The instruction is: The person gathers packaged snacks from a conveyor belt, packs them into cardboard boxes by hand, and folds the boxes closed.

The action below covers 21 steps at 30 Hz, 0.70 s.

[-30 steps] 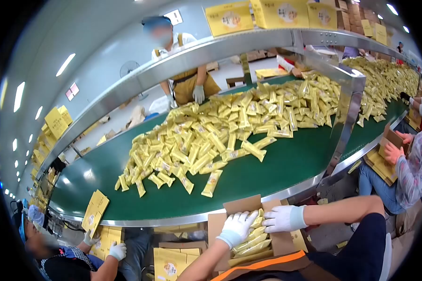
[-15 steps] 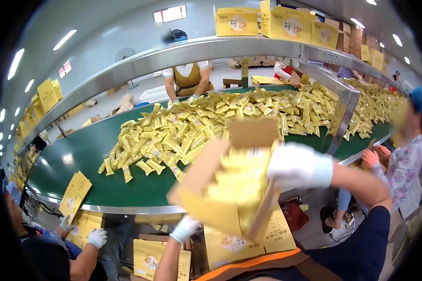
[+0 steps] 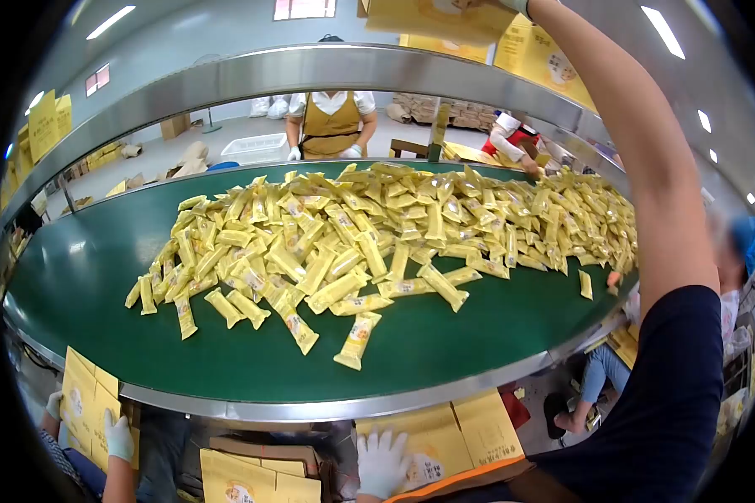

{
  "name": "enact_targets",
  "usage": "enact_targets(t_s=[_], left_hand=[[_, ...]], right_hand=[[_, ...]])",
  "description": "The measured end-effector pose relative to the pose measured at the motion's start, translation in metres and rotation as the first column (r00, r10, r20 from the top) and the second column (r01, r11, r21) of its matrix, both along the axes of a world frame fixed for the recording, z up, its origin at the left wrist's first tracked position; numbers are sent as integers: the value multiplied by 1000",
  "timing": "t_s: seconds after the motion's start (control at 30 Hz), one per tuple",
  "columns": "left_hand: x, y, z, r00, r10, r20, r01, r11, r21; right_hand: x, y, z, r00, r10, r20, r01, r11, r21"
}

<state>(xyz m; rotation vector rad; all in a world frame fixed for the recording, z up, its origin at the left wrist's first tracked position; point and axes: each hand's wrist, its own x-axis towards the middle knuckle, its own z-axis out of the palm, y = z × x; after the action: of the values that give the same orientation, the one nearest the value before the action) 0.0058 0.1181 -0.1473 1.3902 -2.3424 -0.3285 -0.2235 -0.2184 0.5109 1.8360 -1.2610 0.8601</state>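
Observation:
At the top edge, my right hand (image 3: 517,5) is mostly cut off, holding the side of a yellow box (image 3: 436,20) at the height of the overhead shelf (image 3: 327,67). Only the box's lower part shows. My left hand (image 3: 382,461), in a white glove, is spread open over flat yellow cardboard (image 3: 486,427) at the bottom centre. Between the two hands, a wide heap of yellow wrapped packets (image 3: 319,268) lies on the green belt (image 3: 252,369). One packet (image 3: 357,340) rests at the heap's near edge.
A metal rail (image 3: 302,411) edges the belt. Across it stands a person in a brown apron (image 3: 327,130); another person wears red (image 3: 522,138). At the lower left, a co-worker's gloved hand (image 3: 118,436) holds yellow cardboard (image 3: 80,402). More yellow boxes (image 3: 554,67) stand on the shelf.
The packed box has gone from in front of me up to shelf height with my right hand. My left hand has left the box and is now spread over the cardboard below.

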Motion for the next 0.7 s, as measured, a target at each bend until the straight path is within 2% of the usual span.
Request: enact_targets(t_s=[0.03, 0.07, 0.17, 0.2, 0.27, 0.3, 0.33, 0.4, 0.43, 0.47, 0.5, 0.53, 0.57, 0.6, 0.63, 0.67, 0.7], left_hand=[[-2, 0, -8, 999, 10, -34, -10, 1000, 12], [-6, 3, -27, 998, 11, 66, -13, 1000, 27], [-7, 4, -18, 999, 9, 51, -12, 998, 59], [-6, 1, -12, 1000, -1, 18, 0, 998, 70], [-4, -7, 1, 998, -18, -52, 23, 996, 91], [-4, -7, 6, 1000, -9, -30, 11, 998, 69], [-4, -8, 10, 1000, 2, -7, -2, 999, 44], [-7, -5, 15, 998, 61, 22, -62, 998, 30], [-8, -6, 12, 990, 138, 5, -138, 989, 45], [-8, -5, 4, 977, 213, -9, -212, 975, 66], [-9, -3, -1, 957, 288, -23, -285, 954, 89], [-7, -1, 0, 932, 312, -183, -305, 950, 66], [-4, 3, 6, 917, 352, -187, -327, 933, 152], [-1, 9, 8, 876, 401, -269, -345, 909, 232], [2, 13, 8, 819, 454, -350, -358, 882, 307], [9, 17, 1, 791, 473, -388, -336, 866, 372], [11, 23, -9, 707, 563, -428, -347, 804, 484]], right_hand=[[1, -24, 1, 1000, -3, -13, 3, 998, 56], [0, -47, -3, 1000, -5, -23, 8, 993, 121], [5, -90, -23, 996, 51, 70, -49, 998, -29], [10, -91, -34, 996, 77, 50, -71, 991, -112], [1, -125, -45, 975, 199, -98, -221, 918, -330], [0, -138, -51, 951, 253, -176, -305, 853, -422], [-7, -145, -54, 950, 202, -238, -282, 882, -377], [-3, -99, -75, 926, 93, -365, -213, 928, -305], [1, -75, -102, 839, 200, -507, -437, 802, -407], [-12, -43, -144, 935, -70, -346, 59, 997, -42], [-22, -12, -186, 823, 393, -411, -407, 912, 58], [-33, 34, -246, 802, 422, -422, -397, 905, 152], [-44, 94, -306, 823, 496, -277, -357, 831, 426], [-18, 177, -315, 853, 426, -300, 34, 529, 848], [-32, 218, -355, 837, 523, -161, -37, 348, 937], [-71, 257, -422, 852, 520, 55, -197, 223, 955], [-88, 288, -461, 930, 294, 222, -226, -20, 974]])
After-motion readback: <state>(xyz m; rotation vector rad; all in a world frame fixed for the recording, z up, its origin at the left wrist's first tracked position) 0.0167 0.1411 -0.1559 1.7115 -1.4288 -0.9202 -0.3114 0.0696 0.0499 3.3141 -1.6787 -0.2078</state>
